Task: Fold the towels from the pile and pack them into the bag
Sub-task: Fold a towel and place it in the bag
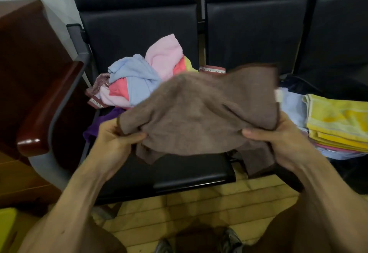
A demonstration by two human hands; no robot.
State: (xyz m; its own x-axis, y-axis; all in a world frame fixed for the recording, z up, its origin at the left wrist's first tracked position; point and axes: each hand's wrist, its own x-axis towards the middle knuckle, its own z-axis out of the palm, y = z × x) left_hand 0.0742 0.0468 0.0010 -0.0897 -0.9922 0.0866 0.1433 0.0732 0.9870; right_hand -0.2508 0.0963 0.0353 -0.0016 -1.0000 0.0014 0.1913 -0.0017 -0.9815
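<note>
Brown towel (201,113) in both hands.

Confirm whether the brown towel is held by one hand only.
No: the left hand and the right hand each grip an edge of the brown towel.

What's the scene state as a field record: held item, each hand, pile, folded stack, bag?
held: brown terry towel, crumpled, not yet folded, lifted above the black padded seat
left hand: grips the towel's near-left edge
right hand: grips its near-right edge
pile: loose pink, blue and coral towels on the seat, behind the held towel
folded: stack of folded towels at right, yellow on top
bag: cannot tell
</note>
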